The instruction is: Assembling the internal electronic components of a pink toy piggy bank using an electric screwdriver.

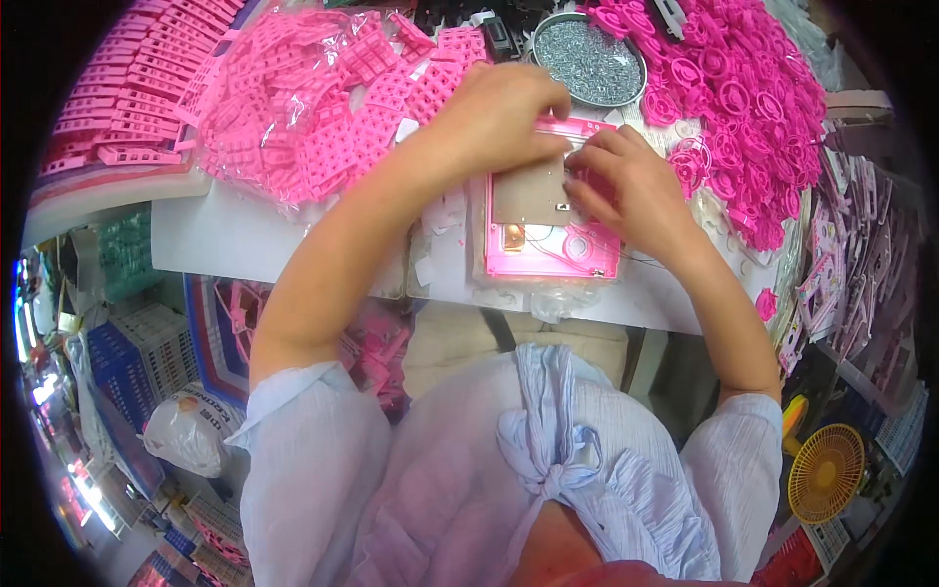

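A pink plastic casing (504, 262) lies in front of me on a wrapped stack at the table's edge. Over its upper part sits a flat brown circuit board (526, 199); thin wires and a round pink ring show below it. My left hand (499, 112) is curled round the casing's far end, its thumb over the board's far edge. My right hand (631, 181) bends in from the right, fingertips pinched together at the board's right edge. Whatever those fingertips hold is too small or hidden to make out.
A round metal dish of small screws (592, 61) stands behind the casing. Bagged pink grid parts (323, 117) lie left, with stacked pink strips (127, 88) beyond. Dark pink ring parts (748, 108) are heaped right. A yellow fan (827, 473) stands low at right.
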{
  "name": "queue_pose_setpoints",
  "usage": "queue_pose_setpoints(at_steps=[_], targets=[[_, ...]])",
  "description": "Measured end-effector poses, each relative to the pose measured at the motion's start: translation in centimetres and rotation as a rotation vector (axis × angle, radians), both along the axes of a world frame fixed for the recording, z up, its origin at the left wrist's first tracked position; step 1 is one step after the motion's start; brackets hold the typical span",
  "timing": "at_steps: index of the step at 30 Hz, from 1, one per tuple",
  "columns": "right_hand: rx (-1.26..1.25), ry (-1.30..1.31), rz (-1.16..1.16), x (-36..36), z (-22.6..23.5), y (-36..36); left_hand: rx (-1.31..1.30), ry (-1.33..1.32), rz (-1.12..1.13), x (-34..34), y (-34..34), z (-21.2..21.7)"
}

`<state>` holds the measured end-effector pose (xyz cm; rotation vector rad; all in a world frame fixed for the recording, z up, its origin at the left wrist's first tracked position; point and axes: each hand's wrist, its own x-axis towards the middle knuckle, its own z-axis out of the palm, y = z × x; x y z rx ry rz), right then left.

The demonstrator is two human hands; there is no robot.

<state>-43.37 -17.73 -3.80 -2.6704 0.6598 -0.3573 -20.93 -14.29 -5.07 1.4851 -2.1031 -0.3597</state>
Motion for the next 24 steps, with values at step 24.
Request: queue_pose_setpoints(at_steps=[24], targets=[[0.108,-0.215,-0.145,-0.1,0.0,-1.4,0.043,-0.108,0.332,-0.1,0.3,-1.6]])
